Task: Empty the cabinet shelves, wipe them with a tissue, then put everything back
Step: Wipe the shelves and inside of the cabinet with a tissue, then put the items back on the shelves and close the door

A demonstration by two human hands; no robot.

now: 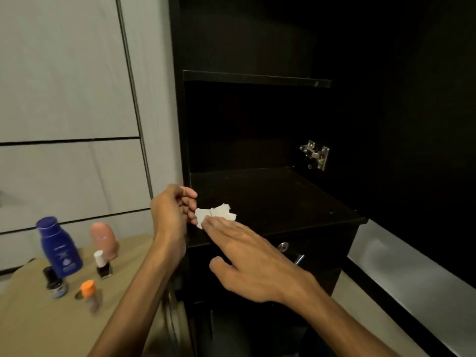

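Crumpled white tissue (215, 214) on the black cabinet shelf (283, 199)

Its long axis runs left-right; left hand (172, 210) pinches its left end, right hand (247, 258) lies flat, fingers spread, on it.

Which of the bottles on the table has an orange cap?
The small bottle nearest the camera, in front of the tall blue bottle; the others have blue, white, black or pink tops.

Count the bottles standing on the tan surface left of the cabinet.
5: blue bottle at back left, pink bottle at back right, white-capped bottle in the middle, black bottle front left, orange-capped bottle in front. Blur may hide others.
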